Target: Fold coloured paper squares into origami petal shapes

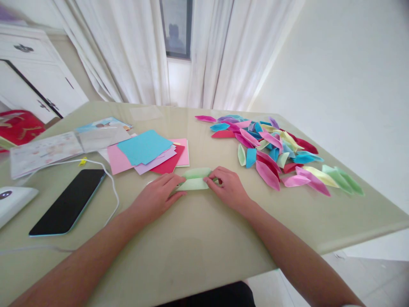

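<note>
A pale green sheet of origami paper (195, 182), partly folded with a crease along its length, lies at the middle of the table between both hands. My left hand (159, 194) has its left end between thumb and fingers. At the right end, my right hand (228, 186) pinches the paper with thumb and index finger. Beyond my left hand is a stack of coloured paper sheets (145, 147), blue, pink, lilac and red. Off to the right spreads a heap of folded paper pieces (268, 170) in many colours.
A black-screened phone (68, 202) and a white cable (116, 194) lie on the left of the table (204, 243). Near them are a white device (15, 202) and a clear plastic packet (47, 153). White curtains (128, 51) hang behind the far edge.
</note>
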Demonstrator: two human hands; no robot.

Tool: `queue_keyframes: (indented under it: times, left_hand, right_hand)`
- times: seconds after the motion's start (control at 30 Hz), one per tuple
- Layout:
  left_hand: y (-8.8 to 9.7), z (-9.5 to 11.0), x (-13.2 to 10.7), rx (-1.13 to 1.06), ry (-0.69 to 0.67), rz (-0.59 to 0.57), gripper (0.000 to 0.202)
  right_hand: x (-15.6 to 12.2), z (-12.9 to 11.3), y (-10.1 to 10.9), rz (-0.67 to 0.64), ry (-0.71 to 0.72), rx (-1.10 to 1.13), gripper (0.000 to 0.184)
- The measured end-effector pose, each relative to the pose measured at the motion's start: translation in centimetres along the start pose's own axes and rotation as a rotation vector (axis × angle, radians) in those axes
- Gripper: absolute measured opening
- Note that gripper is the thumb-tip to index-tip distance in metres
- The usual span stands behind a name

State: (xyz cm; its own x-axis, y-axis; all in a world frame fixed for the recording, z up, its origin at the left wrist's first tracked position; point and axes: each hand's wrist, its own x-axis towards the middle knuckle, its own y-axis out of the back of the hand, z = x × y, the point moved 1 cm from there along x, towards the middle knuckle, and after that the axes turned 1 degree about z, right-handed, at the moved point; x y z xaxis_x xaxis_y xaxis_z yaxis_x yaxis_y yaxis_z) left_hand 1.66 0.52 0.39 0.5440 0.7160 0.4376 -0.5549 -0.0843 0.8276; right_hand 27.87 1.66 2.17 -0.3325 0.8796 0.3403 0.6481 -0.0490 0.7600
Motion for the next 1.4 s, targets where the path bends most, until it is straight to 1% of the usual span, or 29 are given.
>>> queue_keyframes:
  times: [0.07,0.2,0.3,0.43,0.53,0.63,0.73,0.77,0.87,0.97,1.13,1.3,1.4]
  left_hand:
    - [0.1,0.1,0.0,0.013,-0.019,-0.013,0.03]
    - [0.3,0.2,0.0,0.032,-0.032,-0.024,0.027]
    - [0.3,0.1,0.0,0.023,-0.019,-0.013,0.026]
    - [0.2,-0.1,0.1,-0.027,0.015,-0.023,0.026]
    - [0.1,-0.2,0.1,-0.058,0.048,-0.03,0.025]
    - [0.2,-0.3,0.2,-0.109,0.081,-0.028,0.022]
    - [0.3,-0.4,0.3,-0.144,0.119,-0.029,0.019]
    - [0.3,-0.4,0.3,-0.149,0.134,-0.03,0.019]
    - [0.3,-0.5,0.4,-0.158,0.164,-0.026,0.018]
    - [0.3,-0.5,0.4,-0.158,0.171,-0.018,0.02]
    - [0.3,-0.5,0.4,-0.159,0.186,-0.018,0.018]
    - [0.5,-0.6,0.4,-0.149,0.174,-0.042,0.018]
    - [0.7,-0.6,0.4,-0.135,0.16,-0.042,0.021]
  right_hand:
    - [0.0,0.0,0.0,-0.001,0.007,-0.007,0.017]
    - [0.0,0.0,0.0,0.004,0.003,-0.01,0.019]
    - [0.0,0.0,0.0,-0.018,-0.005,-0.011,0.018]
    - [0.0,0.0,0.0,-0.048,-0.037,-0.009,0.006]
    - [0.0,-0.1,0.2,-0.061,-0.047,0.0,0.008]
    - [0.1,-0.2,0.4,-0.119,0.011,0.005,0.017]
    - [0.1,-0.1,0.6,-0.181,0.068,-0.005,0.038]
    - [0.0,0.0,0.6,-0.195,0.078,-0.011,0.04]
    - [-0.1,0.2,0.6,-0.215,0.087,-0.019,0.027]
    - [-0.1,0.2,0.7,-0.222,0.107,-0.005,0.021]
    - [-0.1,0.2,0.9,-0.226,0.11,0.02,0.034]
    - [-0.1,0.3,0.9,-0.237,0.129,0.0,0.023]
    - [-0.2,0.3,1.0,-0.223,0.14,0.009,0.028]
